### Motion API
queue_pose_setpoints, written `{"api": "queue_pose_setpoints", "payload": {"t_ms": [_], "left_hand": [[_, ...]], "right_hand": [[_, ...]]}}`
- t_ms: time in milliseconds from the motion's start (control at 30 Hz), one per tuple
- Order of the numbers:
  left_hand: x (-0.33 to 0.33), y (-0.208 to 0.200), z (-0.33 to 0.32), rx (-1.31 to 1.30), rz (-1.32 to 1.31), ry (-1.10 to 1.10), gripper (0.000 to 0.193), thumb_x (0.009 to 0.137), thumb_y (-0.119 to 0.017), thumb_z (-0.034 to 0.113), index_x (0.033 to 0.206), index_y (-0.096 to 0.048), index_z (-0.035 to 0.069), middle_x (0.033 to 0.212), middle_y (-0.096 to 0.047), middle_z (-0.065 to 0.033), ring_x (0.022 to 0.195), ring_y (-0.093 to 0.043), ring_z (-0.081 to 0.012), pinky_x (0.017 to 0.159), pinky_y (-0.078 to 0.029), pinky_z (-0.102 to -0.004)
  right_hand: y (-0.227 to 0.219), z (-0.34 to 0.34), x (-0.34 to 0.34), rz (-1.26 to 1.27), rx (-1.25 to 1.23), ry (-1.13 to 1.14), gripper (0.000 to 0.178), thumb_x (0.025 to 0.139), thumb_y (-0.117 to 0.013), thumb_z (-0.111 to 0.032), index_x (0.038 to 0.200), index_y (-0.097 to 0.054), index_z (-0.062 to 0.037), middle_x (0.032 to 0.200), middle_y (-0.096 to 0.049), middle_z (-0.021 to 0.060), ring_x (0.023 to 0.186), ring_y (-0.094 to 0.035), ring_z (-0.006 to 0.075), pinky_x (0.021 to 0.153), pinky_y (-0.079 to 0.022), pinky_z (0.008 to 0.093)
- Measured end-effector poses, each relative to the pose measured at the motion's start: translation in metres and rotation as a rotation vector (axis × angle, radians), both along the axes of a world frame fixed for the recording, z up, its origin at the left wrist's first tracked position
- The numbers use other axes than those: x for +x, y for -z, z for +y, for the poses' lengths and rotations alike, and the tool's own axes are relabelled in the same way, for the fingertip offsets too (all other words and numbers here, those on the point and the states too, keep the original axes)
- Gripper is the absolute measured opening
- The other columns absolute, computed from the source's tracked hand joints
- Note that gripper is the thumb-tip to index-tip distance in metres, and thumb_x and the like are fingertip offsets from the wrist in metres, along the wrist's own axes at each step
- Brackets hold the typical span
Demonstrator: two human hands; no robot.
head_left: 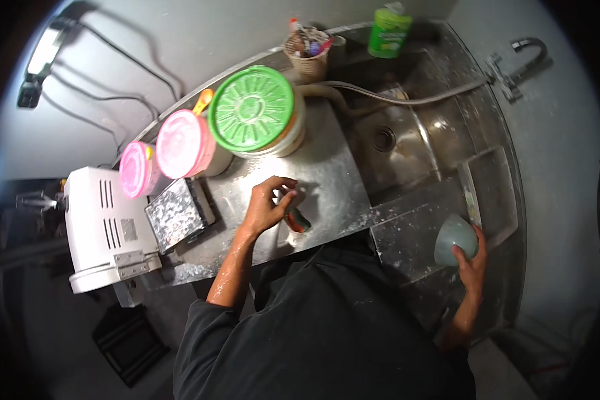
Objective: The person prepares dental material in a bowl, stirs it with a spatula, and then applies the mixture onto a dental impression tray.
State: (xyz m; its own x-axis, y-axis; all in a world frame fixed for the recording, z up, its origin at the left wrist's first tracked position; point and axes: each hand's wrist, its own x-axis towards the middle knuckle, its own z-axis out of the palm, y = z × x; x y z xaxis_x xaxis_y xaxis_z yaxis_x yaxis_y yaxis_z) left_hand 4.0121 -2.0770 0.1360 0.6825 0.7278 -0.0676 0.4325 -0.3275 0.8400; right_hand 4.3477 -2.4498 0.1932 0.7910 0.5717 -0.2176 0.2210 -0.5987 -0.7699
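At right of frame, the right hand (472,261) is wrapping its fingers around a pale green bowl (453,237); damp-looking skin could let it slip. At centre, the left hand (267,207) is curling over the tabletop (337,180) beside a red-and-green object (297,221), its grip unclear.

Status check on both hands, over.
Right hand gripping pale green bowl. Left hand beside red-and-green item, grip unclear. Grey hose spans sink.
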Motion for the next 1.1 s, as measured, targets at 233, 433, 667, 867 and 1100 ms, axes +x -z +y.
{"api": "queue_pose_setpoints", "payload": {"t_ms": [233, 433, 667, 867, 1100], "left_hand": [[0.017, -0.021, -0.016, -0.136, -0.017, 0.031, 0.022, 0.084, -0.073, 0.013, 0.103, -0.071, 0.003, 0.092, -0.071, -0.0075, 0.072, -0.061, -0.0157, 0.066, -0.049, -0.0306], [0.026, -0.03, -0.024, -0.43, -0.01, 0.044, 0.037, 0.095, -0.064, 0.028, 0.12, -0.063, 0.001, 0.104, -0.069, -0.0118, 0.083, -0.064, -0.0163, 0.075, -0.051, -0.0318], [0.026, -0.023, -0.03, -0.504, -0.262, 0.081, 0.051, 0.102, -0.046, 0.042, 0.133, -0.052, 0.002, 0.113, -0.065, -0.0151, 0.093, -0.063, -0.0198, 0.089, -0.048, -0.0356], [0.011, -0.024, -0.041, -0.587, -0.356, -0.031, 0.063, 0.101, -0.048, 0.042, 0.149, -0.032, 0.004, 0.131, -0.054, -0.0162, 0.117, -0.054, -0.0242, 0.094, -0.046, -0.0375], [-0.028, -0.006, -0.038, -0.96, -0.706, -0.49, 0.057, 0.09, -0.045, 0.003, 0.146, -0.037, 0.009, 0.131, -0.053, -0.0171, 0.099, -0.061, -0.0238, 0.053, -0.053, -0.0276]], "right_hand": [[0.028, 0.076, -0.013, 0.693, 0.72, 0.071, 0.064, 0.085, -0.055, -0.029, 0.143, -0.039, -0.0067, 0.138, -0.047, 0.0151, 0.126, -0.049, 0.0326, 0.103, -0.042, 0.0475], [0.064, 0.179, -0.056, 1.38, 0.901, 0.067, 0.07, 0.089, -0.048, -0.059, 0.14, -0.048, -0.0103, 0.137, -0.053, 0.0129, 0.127, -0.05, 0.0334, 0.106, -0.04, 0.0495], [0.05, 0.245, -0.091, 1.688, 0.84, -0.159, 0.065, 0.084, -0.046, -0.047, 0.135, -0.052, -0.0061, 0.135, -0.055, 0.0129, 0.125, -0.052, 0.0358, 0.105, -0.04, 0.0496], [0.085, 0.258, -0.111, 1.583, 0.776, -0.288, 0.057, 0.092, -0.043, -0.048, 0.129, -0.055, -0.0072, 0.135, -0.055, 0.0123, 0.123, -0.052, 0.0313, 0.106, -0.039, 0.0463], [0.095, 0.293, -0.123, 0.58, 0.258, -0.574, 0.039, 0.095, -0.057, -0.025, 0.13, -0.052, -0.0085, 0.124, -0.055, 0.0095, 0.117, -0.053, 0.0228, 0.091, -0.046, 0.0334]]}}
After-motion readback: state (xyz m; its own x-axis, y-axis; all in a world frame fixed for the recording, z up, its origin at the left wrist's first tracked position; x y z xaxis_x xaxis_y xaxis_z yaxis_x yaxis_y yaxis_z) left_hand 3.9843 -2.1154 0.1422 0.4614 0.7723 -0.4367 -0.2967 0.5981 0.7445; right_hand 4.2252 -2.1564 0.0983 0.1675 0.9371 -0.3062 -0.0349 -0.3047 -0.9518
